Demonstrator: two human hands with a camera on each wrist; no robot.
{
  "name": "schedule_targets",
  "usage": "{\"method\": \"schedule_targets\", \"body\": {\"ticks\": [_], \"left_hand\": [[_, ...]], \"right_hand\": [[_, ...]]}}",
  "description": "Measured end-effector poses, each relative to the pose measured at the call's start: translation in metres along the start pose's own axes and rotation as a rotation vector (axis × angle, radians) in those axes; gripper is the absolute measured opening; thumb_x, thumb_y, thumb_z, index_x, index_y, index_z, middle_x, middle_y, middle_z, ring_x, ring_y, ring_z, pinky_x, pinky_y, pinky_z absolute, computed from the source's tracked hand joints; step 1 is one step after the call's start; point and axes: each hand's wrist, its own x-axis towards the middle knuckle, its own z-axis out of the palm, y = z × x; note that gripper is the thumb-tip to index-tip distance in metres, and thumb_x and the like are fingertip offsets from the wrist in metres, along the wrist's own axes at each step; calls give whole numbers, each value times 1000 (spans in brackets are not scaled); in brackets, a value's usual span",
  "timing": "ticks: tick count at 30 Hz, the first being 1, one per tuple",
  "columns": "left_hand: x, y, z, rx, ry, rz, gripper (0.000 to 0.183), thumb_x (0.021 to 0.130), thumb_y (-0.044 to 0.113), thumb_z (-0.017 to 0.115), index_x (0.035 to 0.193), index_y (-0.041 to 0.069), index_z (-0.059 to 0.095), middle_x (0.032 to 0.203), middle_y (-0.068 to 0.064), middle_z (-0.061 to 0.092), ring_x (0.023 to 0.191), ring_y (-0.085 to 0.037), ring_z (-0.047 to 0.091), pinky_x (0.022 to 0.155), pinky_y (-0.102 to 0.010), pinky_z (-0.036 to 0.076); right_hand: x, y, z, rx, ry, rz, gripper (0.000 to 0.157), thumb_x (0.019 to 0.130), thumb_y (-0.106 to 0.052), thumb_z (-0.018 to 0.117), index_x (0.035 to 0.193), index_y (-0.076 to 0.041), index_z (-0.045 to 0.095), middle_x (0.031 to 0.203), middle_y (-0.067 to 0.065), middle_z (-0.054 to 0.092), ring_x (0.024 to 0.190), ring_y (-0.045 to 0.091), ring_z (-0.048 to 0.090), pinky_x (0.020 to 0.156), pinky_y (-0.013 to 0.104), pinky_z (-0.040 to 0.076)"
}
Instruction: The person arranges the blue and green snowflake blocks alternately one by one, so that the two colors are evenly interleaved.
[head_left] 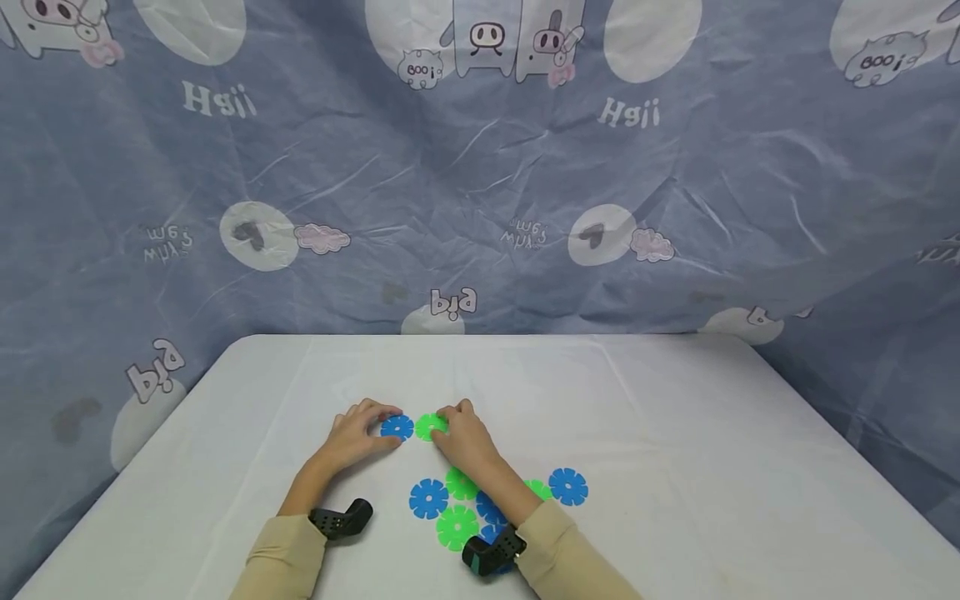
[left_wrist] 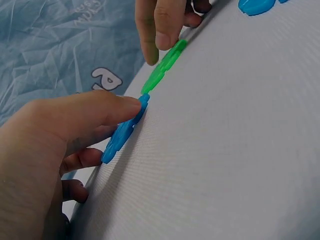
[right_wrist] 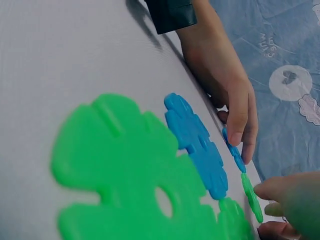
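Note:
My left hand (head_left: 351,437) pinches a blue notched plastic disc (head_left: 397,427) between thumb and fingers, low over the table. Just right of it, my right hand (head_left: 471,442) holds a green notched disc (head_left: 427,427) by its right side. Both pieces look like flower-shaped interlocking building discs. In the left wrist view, the blue disc (left_wrist: 120,135) and the green disc (left_wrist: 162,70) stand edge to edge; whether their slots interlock cannot be told. The right wrist view has the same pair at the lower right, fingertips on each one.
Nearer the body lie several loose discs, including a blue one (head_left: 428,498), a green one (head_left: 457,527) and a blue one (head_left: 567,487) farther right. My right forearm and wrist camera partly cover this group. A white table (head_left: 675,433) meets a printed blue-grey cloth (head_left: 480,183) behind.

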Motion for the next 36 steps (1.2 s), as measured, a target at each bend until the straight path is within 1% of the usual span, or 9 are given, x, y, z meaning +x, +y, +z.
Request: {"method": "schedule_targets", "body": {"ticks": [2, 5, 11, 19, 22, 24, 29, 33, 36], "left_hand": [[0, 0, 0, 0, 0, -4, 43, 74, 39, 68, 113, 22, 61, 103, -1, 54, 101, -20, 46, 78, -35, 25], [0, 1, -1, 4, -6, -8, 44, 75, 39, 67, 114, 22, 60, 103, -1, 53, 100, -20, 46, 77, -35, 25], [1, 2, -3, 8, -9, -6, 42, 75, 36, 68, 114, 22, 60, 105, -2, 53, 103, -22, 46, 81, -38, 26], [1, -1, -3, 19, -15, -1, 42, 75, 35, 67, 115, 22, 60, 106, -2, 54, 103, -21, 47, 79, -37, 26], [1, -1, -2, 20, -19, 6, 43, 75, 35, 67, 115, 22, 59, 106, -2, 54, 103, -21, 46, 78, -36, 26], [1, 0, -2, 18, -19, 6, 43, 75, 34, 66, 115, 22, 59, 107, -2, 53, 103, -21, 46, 78, -35, 26], [2, 1, -1, 17, -23, -7, 42, 75, 33, 66, 115, 22, 59, 108, -3, 53, 104, -21, 46, 79, -36, 26], [2, 1, -1, 21, -23, -20, 42, 75, 32, 66, 115, 22, 60, 107, -3, 54, 105, -21, 46, 79, -36, 26], [1, 2, -1, 15, -18, -20, 42, 74, 31, 66, 114, 22, 60, 107, -3, 54, 105, -22, 46, 79, -36, 26]], "right_hand": [[-1, 1, -1, 4, -12, -3, 42, 84, -24, 63, 121, -5, 56, 101, 12, 47, 74, 17, 49, 67, 30, 45], [-1, 2, -1, -9, -28, -13, 44, 83, -25, 64, 122, -7, 55, 101, 11, 46, 74, 16, 48, 66, 28, 43], [0, 1, 1, -26, -10, -30, 41, 82, -24, 65, 120, -10, 57, 98, 8, 47, 72, 15, 45, 61, 25, 39], [0, 0, 0, -51, -27, -48, 41, 82, -26, 65, 120, -11, 58, 102, 8, 50, 75, 15, 47, 66, 28, 42], [0, 1, -1, -35, -54, -42, 44, 83, -27, 64, 122, -11, 56, 103, 9, 49, 75, 15, 47, 66, 28, 41], [0, 3, -4, 3, -84, -38, 45, 84, -27, 63, 125, -11, 53, 105, 10, 48, 77, 16, 47, 66, 28, 41], [-5, 6, -17, 77, -157, -52, 46, 85, -27, 61, 127, -11, 51, 109, 11, 46, 79, 17, 47, 66, 29, 40], [-15, 9, -30, 57, -202, -103, 43, 85, -26, 61, 124, -11, 53, 106, 10, 49, 80, 16, 48, 67, 29, 40], [-22, 12, -38, 15, -228, -149, 39, 84, -27, 63, 120, -12, 56, 103, 8, 51, 82, 16, 48, 71, 31, 40]]}}
